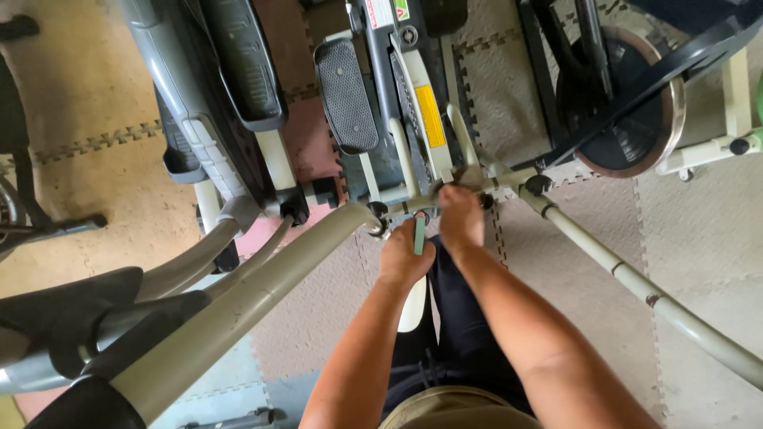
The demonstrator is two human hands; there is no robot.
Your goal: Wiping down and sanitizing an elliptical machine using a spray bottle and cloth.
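Green tool (419, 235) in left hand (404, 258), yellow rect. label (430, 116) above

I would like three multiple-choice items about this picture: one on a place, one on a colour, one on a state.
1. Where is the right hand?
A. on the frame joint
B. on the weight disc
C. on the floor mat

2. What colour is the label on the frame?
A. blue
B. yellow
C. red

3. How is the left hand?
A. empty and flat
B. closed on a green tool
C. out of view

Answers: 1 A, its fingers rest at the joint; 2 B, the sticker is yellow; 3 B, the fingers wrap the handle.
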